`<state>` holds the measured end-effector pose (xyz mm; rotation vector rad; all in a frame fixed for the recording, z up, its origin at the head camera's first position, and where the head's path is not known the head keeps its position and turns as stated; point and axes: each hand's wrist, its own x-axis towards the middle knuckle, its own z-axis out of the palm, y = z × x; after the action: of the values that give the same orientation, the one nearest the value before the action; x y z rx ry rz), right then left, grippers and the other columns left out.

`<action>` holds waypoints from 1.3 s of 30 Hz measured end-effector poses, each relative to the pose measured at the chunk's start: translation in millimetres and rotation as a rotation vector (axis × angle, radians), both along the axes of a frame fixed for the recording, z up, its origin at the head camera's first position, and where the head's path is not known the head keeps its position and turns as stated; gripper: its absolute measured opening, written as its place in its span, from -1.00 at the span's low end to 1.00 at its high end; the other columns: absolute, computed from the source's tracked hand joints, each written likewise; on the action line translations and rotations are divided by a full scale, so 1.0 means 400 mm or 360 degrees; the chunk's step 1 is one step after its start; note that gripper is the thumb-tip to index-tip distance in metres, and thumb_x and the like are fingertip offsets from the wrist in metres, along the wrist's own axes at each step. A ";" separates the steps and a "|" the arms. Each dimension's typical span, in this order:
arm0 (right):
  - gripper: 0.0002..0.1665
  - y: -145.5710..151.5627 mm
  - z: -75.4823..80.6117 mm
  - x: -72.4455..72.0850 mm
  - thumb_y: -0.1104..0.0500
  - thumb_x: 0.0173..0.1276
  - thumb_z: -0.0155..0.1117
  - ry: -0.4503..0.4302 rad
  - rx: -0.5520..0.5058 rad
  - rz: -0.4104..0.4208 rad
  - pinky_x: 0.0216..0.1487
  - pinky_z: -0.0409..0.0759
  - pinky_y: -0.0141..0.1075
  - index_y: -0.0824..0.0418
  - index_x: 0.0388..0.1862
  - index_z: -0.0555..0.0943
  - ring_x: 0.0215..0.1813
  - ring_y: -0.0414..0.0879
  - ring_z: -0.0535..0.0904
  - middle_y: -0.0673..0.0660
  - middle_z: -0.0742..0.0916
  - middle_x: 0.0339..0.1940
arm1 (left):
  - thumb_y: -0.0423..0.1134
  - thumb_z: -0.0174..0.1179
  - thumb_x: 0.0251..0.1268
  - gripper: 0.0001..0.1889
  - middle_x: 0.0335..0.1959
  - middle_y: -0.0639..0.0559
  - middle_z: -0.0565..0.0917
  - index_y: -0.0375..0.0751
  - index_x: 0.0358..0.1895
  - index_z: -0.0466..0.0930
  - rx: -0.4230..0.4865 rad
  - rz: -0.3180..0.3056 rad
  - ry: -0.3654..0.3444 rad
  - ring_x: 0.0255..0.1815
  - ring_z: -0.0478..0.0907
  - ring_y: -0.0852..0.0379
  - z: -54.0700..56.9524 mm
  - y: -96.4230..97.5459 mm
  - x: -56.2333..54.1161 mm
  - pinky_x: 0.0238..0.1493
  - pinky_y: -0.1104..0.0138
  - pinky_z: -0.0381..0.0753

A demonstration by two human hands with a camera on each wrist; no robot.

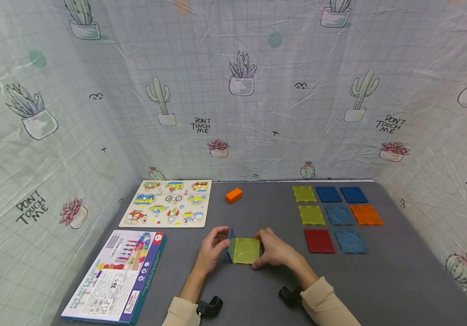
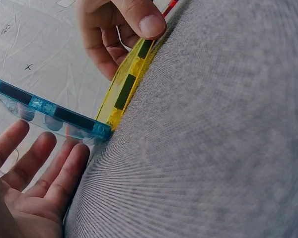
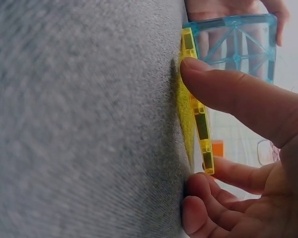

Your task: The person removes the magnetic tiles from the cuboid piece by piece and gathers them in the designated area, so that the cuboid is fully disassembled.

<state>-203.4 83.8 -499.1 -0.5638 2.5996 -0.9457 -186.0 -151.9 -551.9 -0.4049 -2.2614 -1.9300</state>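
Observation:
In the head view my left hand [image 1: 210, 251] holds a light-blue magnetic tile [image 2: 48, 109] that stands on edge. Several of its fingers lie along the tile's outer face in the left wrist view. A yellow magnetic tile [image 1: 247, 251] lies nearly flat on the cloth, its left edge meeting the blue tile's bottom edge. My right hand [image 1: 276, 250] grips the yellow tile from the right. The right wrist view shows the right thumb [image 3: 213, 84] on the yellow tile's near side and the other fingers at its far end.
Rows of flat tiles lie to the right, among them a red tile [image 1: 319, 241] and an orange tile [image 1: 366, 215]. An orange block [image 1: 234, 195] sits behind the hands. On the left are a picture puzzle board [image 1: 166, 203] and a boxed toy set [image 1: 113, 276]. Printed cloth walls surround the table.

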 end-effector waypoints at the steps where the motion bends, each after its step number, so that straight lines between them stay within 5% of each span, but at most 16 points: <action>1: -0.11 0.002 0.001 -0.001 0.08 -0.15 0.73 -0.0006 0.0001 -0.0005 0.06 0.53 -0.04 0.28 0.14 0.47 -0.09 -0.05 0.46 0.17 0.51 -0.03 | -0.35 0.14 0.35 -0.63 0.10 -0.28 0.62 -0.28 0.21 0.53 0.0007 0.0008 -0.0007 -0.02 0.65 0.05 0.000 -0.001 0.000 -0.01 0.42 0.63; 8: -0.09 0.020 0.001 -0.012 0.14 -0.16 0.73 -0.0002 -0.0058 -0.0020 -0.14 0.47 -0.21 0.31 0.14 0.43 -0.19 -0.08 0.45 0.11 0.55 -0.18 | -0.44 0.08 0.36 -0.65 0.02 -0.42 0.65 -0.45 0.17 0.55 0.0019 0.0098 -0.0037 -0.20 0.70 0.13 0.008 0.001 0.005 -0.28 0.39 0.68; 15: -0.04 0.042 -0.008 -0.018 0.25 -0.17 0.72 -0.0072 -0.0205 -0.0092 -0.29 0.42 -0.36 0.31 0.22 0.39 -0.30 -0.11 0.45 0.10 0.55 -0.28 | -0.48 0.07 0.35 -0.69 -0.11 -0.51 0.63 -0.61 0.08 0.54 0.0144 0.0080 -0.0056 -0.38 0.63 0.30 0.078 0.009 0.040 -0.46 0.21 0.72; 21: -0.04 0.068 -0.012 -0.023 0.27 -0.08 0.68 -0.0094 -0.0336 -0.0080 -0.30 0.40 -0.39 0.33 0.27 0.35 -0.28 -0.09 0.44 0.15 0.51 -0.26 | -0.53 0.04 0.38 -0.69 -0.07 -0.56 0.63 -0.60 0.13 0.53 0.0275 0.0044 -0.0199 -0.49 0.69 0.06 0.040 0.004 0.017 -0.47 -0.01 0.71; 25: -0.05 0.082 -0.011 -0.026 0.29 -0.02 0.65 -0.0098 -0.0402 -0.0065 -0.32 0.40 -0.41 0.36 0.31 0.32 -0.29 -0.10 0.44 0.18 0.50 -0.23 | -0.52 0.05 0.37 -0.67 -0.09 -0.52 0.66 -0.54 0.15 0.54 0.0273 0.0081 -0.0265 -0.58 0.70 0.02 0.011 0.003 0.001 -0.50 0.02 0.70; 39: -0.17 0.093 -0.022 -0.034 0.36 0.16 0.49 -0.0035 -0.0452 -0.0155 -0.34 0.48 -0.41 0.34 0.37 0.31 -0.29 -0.12 0.51 0.15 0.50 -0.20 | -0.48 0.27 0.25 -0.58 -0.21 -0.39 0.67 -0.48 0.19 0.54 0.0326 0.0143 -0.0350 -0.60 0.72 0.07 -0.001 0.012 -0.008 -0.51 0.14 0.72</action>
<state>-217.0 120.9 -507.7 -0.4950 2.5085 -1.3581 -189.1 -147.3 -552.5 -0.0676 -2.1306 -2.2260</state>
